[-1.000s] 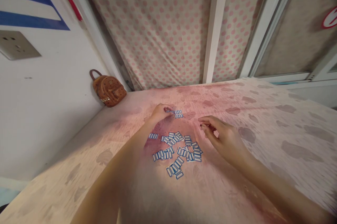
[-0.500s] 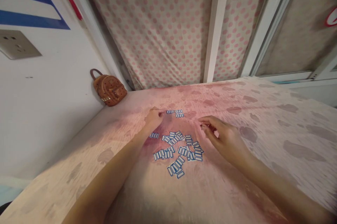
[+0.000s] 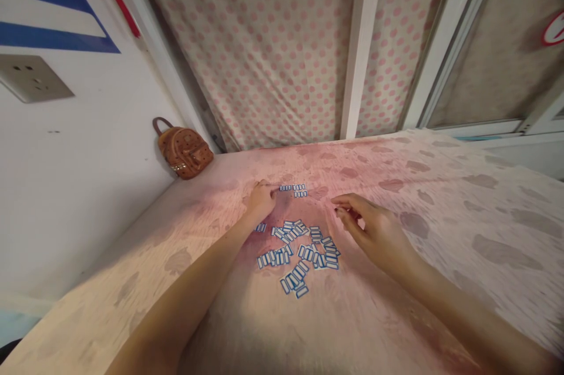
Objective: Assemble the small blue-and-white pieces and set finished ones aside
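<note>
1. Left hand (image 3: 262, 197): at the far middle of the desk (image 3: 247, 316), fingers curled, fingertips just beside the left end of the far card group (image 3: 299, 187). Whether its grip is together, or bears on a card, cannot be told at this angle.
2. Right hand (image 3: 372, 225): to the right of the cards, palm turned inward. Grip apart, with a gap between thumb and forefinger; nothing seen held. A small dark spot at the thumb tip cannot be identified.
3. Far card group: small blue-and-white cards laid close together between the two hands, two side by side and one nearer the person, below the right-hand one.
4. Loose card cluster (image 3: 307, 253): similar cards scattered nearer the person, several overlapping at differing angles. Markings too small to read.
5. Single card (image 3: 261, 227): left of the cluster, partly covered by the left forearm (image 3: 207, 269).
6. Surroundings: brown mini backpack (image 3: 185, 150) at the desk's far left corner, against the white wall (image 3: 101, 146); wall socket (image 3: 37, 77) at left; pink-dotted curtain (image 3: 264, 40) behind the desk.
</note>
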The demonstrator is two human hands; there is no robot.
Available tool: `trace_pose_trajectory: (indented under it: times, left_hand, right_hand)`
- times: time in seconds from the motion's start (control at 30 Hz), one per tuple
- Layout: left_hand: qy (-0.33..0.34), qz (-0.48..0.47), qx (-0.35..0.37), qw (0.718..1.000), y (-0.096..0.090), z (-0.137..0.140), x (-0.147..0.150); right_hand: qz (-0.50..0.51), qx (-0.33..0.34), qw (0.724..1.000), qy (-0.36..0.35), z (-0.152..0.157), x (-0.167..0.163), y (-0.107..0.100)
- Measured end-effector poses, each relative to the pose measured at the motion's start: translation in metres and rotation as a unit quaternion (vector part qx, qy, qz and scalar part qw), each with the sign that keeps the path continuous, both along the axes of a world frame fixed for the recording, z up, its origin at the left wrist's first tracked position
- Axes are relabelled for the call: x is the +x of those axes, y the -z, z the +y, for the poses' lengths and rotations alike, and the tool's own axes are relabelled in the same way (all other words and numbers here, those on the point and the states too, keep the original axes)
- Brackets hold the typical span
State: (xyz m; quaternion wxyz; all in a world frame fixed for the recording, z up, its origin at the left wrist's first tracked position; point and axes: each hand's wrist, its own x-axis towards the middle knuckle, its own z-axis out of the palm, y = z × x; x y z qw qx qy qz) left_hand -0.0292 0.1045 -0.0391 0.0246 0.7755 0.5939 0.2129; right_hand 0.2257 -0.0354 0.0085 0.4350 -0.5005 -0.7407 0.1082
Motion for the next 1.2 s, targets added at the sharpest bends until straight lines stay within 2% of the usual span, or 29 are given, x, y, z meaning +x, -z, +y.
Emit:
trace_pose_trajectory:
  times: [0.27, 0.4, 0.47, 0.6, 0.73, 0.87, 0.93, 1.07, 1.2]
  left_hand:
    - [0.002, -0.015, 0.003, 1.000, 0.003, 0.003, -0.005]
    - [-0.003, -0.023, 0.012, 1.000, -0.005, -0.001, -0.016]
    - [-0.011, -0.037, 0.012, 0.999, -0.013, -0.009, -0.023]
    - [-0.069, -0.091, -0.003, 0.993, -0.032, -0.037, -0.035]
    - [-0.087, -0.116, -0.019, 0.989, -0.042, -0.063, -0.038]
    - [-0.059, -0.156, -0.041, 0.985, -0.042, -0.072, -0.027]
    - [-0.044, -0.162, -0.060, 0.984, -0.041, -0.070, -0.017]
    - [-0.013, -0.170, -0.087, 0.981, -0.037, -0.065, 0.000]
    - [-0.017, -0.183, -0.103, 0.978, -0.025, -0.068, -0.007]
  right_hand:
    - [0.004, -0.014, 1.000, 0.013, -0.001, -0.001, -0.002]
    - [0.014, -0.012, 1.000, 0.017, 0.002, 0.000, 0.000]
    - [0.028, -0.013, 0.999, 0.025, 0.004, 0.000, -0.002]
    - [0.037, -0.027, 0.998, 0.046, 0.008, 0.000, -0.005]
    - [0.053, -0.046, 0.995, 0.070, 0.020, 0.009, 0.007]
    - [0.101, -0.095, 0.989, 0.049, 0.034, 0.020, 0.025]
    - [0.116, -0.130, 0.984, 0.038, 0.039, 0.019, 0.027]
    - [0.179, -0.179, 0.967, 0.028, 0.047, 0.003, 0.018]
    - [0.178, -0.165, 0.969, 0.049, 0.052, -0.019, 0.011]
